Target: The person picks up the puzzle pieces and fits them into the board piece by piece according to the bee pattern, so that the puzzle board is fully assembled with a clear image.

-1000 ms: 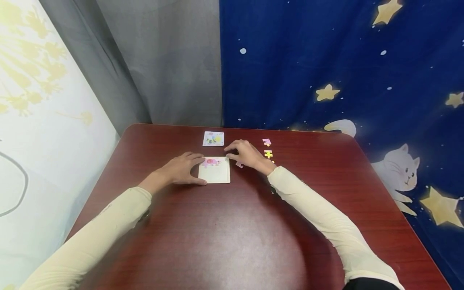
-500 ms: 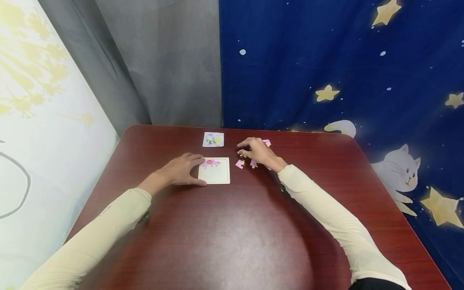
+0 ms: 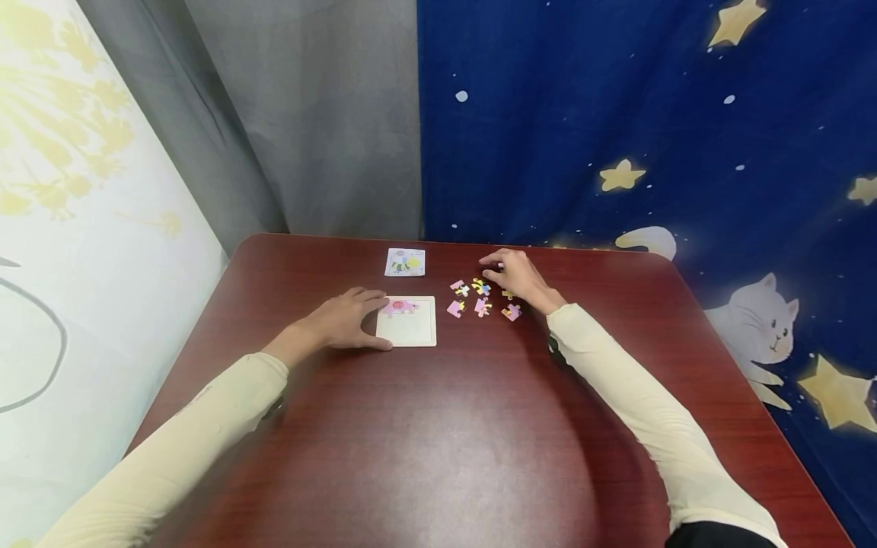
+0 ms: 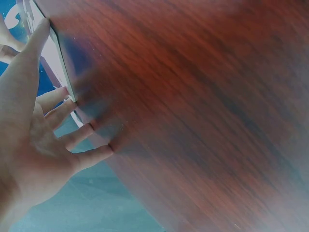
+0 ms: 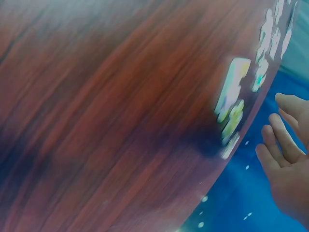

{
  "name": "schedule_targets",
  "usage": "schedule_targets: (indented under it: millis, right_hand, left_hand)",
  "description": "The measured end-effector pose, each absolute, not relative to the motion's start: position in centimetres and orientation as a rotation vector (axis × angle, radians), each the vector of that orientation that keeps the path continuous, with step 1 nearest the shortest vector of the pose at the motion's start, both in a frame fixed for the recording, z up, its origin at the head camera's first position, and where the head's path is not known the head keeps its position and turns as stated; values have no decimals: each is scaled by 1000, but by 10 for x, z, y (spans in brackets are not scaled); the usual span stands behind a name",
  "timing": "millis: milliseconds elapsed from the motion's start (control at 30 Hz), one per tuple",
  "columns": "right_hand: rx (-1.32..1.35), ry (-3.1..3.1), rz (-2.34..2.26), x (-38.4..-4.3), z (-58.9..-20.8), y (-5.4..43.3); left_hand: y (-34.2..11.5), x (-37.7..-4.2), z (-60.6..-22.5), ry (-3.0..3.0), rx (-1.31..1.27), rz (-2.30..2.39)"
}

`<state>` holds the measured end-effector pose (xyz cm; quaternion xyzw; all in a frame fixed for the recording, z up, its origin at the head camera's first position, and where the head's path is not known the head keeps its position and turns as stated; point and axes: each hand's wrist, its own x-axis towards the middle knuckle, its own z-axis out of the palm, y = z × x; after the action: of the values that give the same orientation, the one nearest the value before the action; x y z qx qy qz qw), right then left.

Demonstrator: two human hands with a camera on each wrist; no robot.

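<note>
My left hand (image 3: 342,318) rests at the left side of a shallow white puzzle tray (image 3: 407,332), thumb at its near corner and fingertips at the far one. Those fingers look fairly straight in the left wrist view, where the tray (image 4: 54,55) shows edge-on. Pink joined puzzle pieces (image 3: 399,306) lie along the tray's upper left. Over the far right of the loose puzzle pieces (image 3: 483,307) hovers my right hand (image 3: 522,275), partly covering some. Its thumb and fingers stand apart in the right wrist view, with nothing seen between them.
Behind the tray lies a small picture card (image 3: 405,262) with a striped bee-like drawing. Several pieces sit in loose rows right of the tray. The brown table (image 3: 411,426) ends at a grey curtain (image 3: 342,114) and a blue starry one (image 3: 534,137).
My right hand has moved from the tray's upper right corner rightward across the loose pieces, uncovering several of them. The left hand and the tray have stayed put.
</note>
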<state>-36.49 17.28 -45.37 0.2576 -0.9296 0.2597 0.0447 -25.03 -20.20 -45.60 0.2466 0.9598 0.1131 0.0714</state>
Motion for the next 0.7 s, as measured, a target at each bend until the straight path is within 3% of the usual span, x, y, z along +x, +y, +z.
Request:
schedule_targets:
  millis: [700]
  right_hand:
    - [662,-2900,718,-382,-467,215]
  left_hand:
    - [-202,-251,-455,2867,741,349]
